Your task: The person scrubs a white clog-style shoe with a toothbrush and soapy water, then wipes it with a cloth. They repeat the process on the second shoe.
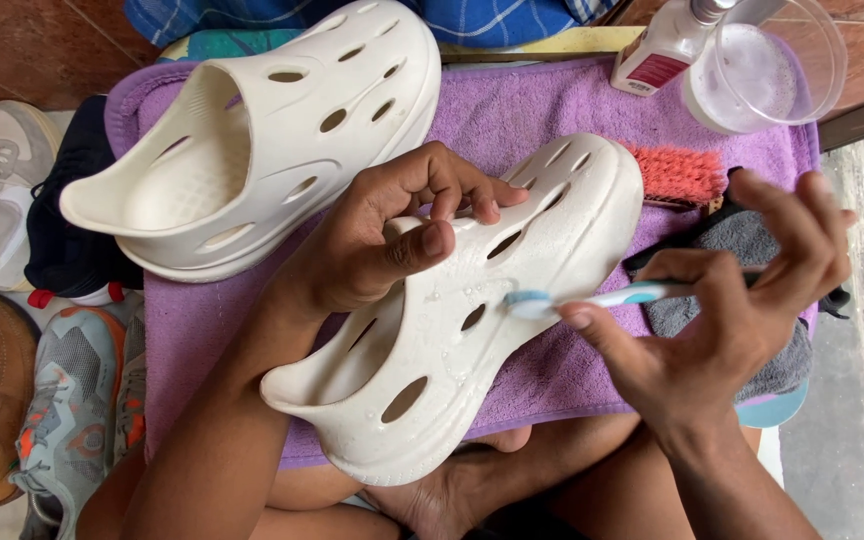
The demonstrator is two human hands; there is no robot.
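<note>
My left hand grips a cream foam clog with oval holes, fingers curled into its opening and thumb pressed on top. The clog is wet with small droplets. My right hand holds a white and blue toothbrush, its head touching the clog's upper side near the middle. A second matching clog lies on its side on the purple towel at the upper left.
A red-bristled brush and a grey cloth lie on the towel at right. A spray bottle and a clear plastic cup stand at the top right. Several sneakers sit at the left.
</note>
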